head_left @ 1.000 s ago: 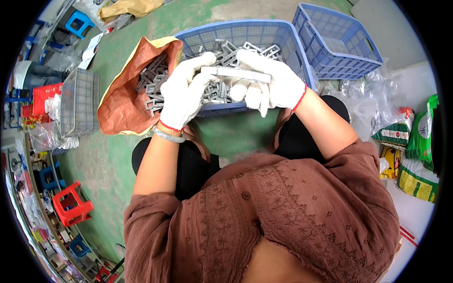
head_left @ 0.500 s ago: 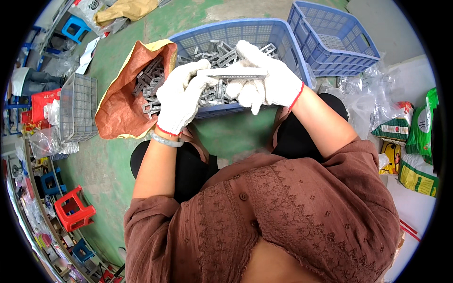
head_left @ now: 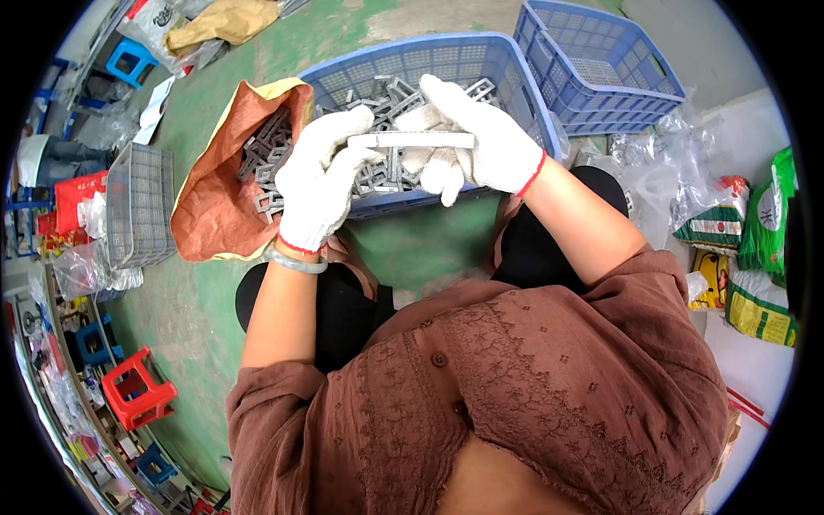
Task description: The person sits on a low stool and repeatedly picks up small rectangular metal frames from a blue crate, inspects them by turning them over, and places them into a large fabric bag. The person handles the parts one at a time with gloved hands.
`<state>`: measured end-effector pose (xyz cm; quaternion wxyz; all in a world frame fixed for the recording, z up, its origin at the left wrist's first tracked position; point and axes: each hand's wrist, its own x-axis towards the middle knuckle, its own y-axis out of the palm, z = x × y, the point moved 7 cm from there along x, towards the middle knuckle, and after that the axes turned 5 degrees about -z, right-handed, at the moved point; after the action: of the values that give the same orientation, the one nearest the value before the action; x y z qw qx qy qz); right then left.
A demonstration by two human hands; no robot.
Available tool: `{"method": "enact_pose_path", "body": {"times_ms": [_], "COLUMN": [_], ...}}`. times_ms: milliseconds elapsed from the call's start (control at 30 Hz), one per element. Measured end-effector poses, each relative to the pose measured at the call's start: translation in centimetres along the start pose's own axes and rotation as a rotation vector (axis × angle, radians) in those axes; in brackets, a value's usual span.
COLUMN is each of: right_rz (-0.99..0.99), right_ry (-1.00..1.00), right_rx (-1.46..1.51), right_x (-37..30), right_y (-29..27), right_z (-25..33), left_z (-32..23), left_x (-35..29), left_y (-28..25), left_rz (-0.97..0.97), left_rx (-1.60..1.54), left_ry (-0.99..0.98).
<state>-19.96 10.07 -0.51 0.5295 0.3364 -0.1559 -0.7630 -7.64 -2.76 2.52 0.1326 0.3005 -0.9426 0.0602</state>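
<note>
A light grey metal bar (head_left: 410, 139) lies level between my two hands, its smooth long side facing up. My left hand (head_left: 319, 180), in a white knit glove with a red cuff, pinches the bar's left end between thumb and fingers. My right hand (head_left: 493, 146), gloved alike, grips the right end, its fingers curled beneath. Below and behind them stands a blue plastic crate (head_left: 421, 58) holding several loose grey metal frame-shaped parts (head_left: 378, 178). Against its left side an orange woven sack (head_left: 204, 206) gapes wide, with similar darker parts (head_left: 268, 154) inside.
Another blue crate (head_left: 592, 47) is at the far right, beside crumpled clear plastic (head_left: 661, 172) and packed bags (head_left: 764, 223). To the left are a grey mesh crate (head_left: 142, 206), a red stool (head_left: 137, 388) and a cluttered shelf (head_left: 64, 386). My knees flank the green floor (head_left: 421, 245).
The bar has been turned in my fingers: its slotted side showed before, and a plain smooth side shows now. Both hands keep their grip, with the view shifted slightly.
</note>
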Motion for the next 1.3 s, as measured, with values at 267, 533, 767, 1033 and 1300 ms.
{"method": "enact_pose_path", "body": {"times_ms": [267,533,767,1033,1300], "right_rz": [-0.088,-0.215,-0.254,-0.323,-0.248], "right_ry": [-0.064,-0.102,-0.205,-0.566,-0.956], "right_rx": [-0.06,-0.197,-0.339,-0.719,-1.379], "right_x": [-0.3,-1.0,-1.7,-2.1,-4.2], "right_y": [0.0,0.3,0.6,1.0,4.2], "right_z": [0.5,0.7,1.1,2.6,3.0], "left_z": [0.6,2.8,3.7,3.1,2.2], "left_x": [-0.1,0.1,0.0,-0.1,-0.6], "left_y": [0.1,0.2,0.8,2.8,3.5], "left_rz": [-0.003,0.093,0.115,0.123,0.229], "left_rx": [-0.07,-0.071,-0.165,-0.458,-0.696], "left_ry": [-0.05,-0.188,-0.203,-0.431,-0.437]}}
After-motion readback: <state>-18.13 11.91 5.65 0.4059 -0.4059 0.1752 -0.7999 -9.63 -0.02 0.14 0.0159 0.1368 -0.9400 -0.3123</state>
